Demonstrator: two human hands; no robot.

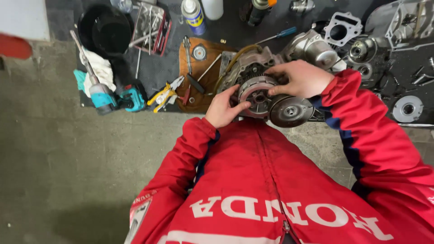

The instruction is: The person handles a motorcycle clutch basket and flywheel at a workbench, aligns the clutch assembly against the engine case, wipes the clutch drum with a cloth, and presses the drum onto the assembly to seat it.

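Note:
A grey metal engine case (253, 63) lies on the dark mat in front of me. A round clutch assembly (257, 92) sits in it, and beside that a second round metal disc (290, 110). My left hand (224, 108) grips the clutch's left rim with thumb and fingers. My right hand (300, 77) rests over its top right edge, fingers curled on it. Red jacket sleeves cover both arms.
A teal power driver (108, 97) and white rag lie at left, next to yellow-handled pliers (165, 95), a black bowl (105, 28), spray cans (193, 16), a blue screwdriver (276, 35), a cylinder (341, 29) and engine covers at right. Bare concrete floor spreads at lower left.

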